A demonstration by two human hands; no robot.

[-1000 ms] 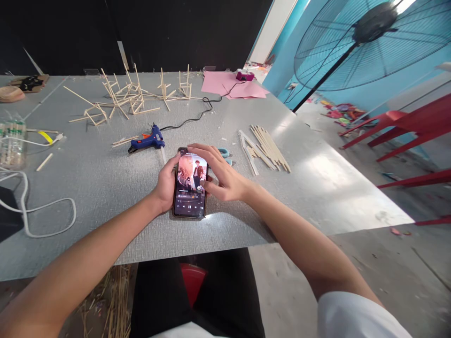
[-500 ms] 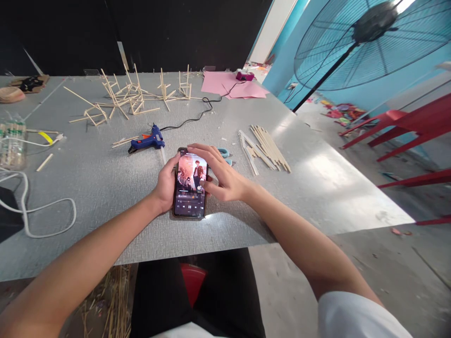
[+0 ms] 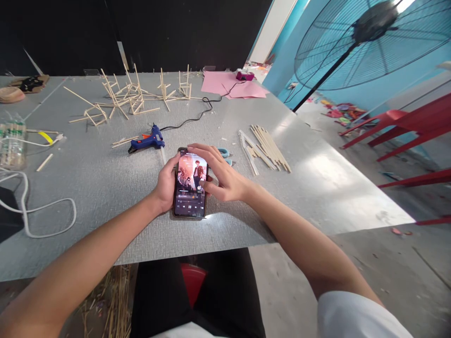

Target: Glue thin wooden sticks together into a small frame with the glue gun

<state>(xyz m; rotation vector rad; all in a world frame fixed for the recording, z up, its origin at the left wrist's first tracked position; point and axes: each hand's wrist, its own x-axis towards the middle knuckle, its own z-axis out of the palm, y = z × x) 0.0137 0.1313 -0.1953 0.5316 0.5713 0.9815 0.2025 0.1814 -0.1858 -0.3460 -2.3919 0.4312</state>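
My left hand (image 3: 165, 185) is wrapped around the left side of a smartphone (image 3: 190, 206), its thumb along the edge and fingertips showing past the right side. The lit screen displays an illustration of figures above music player controls. Over the phone's upper right is my right hand (image 3: 225, 176), fingers stretched across the top edge and thumb apart at the right side of the screen. Light blue-handled scissors (image 3: 224, 152) lie partly hidden behind that hand. A blue hot glue gun (image 3: 150, 140) with a clear glue stick rests beyond my left hand.
Stick frames (image 3: 136, 96) stand at the back of the grey table (image 3: 225, 230). Loose sticks (image 3: 269, 145) lie on the right, pink paper (image 3: 225, 84) behind. A black cord (image 3: 190, 123) crosses to the glue gun; a white cable (image 3: 49, 202) loops on the left. A fan (image 3: 373, 28) stands beyond.
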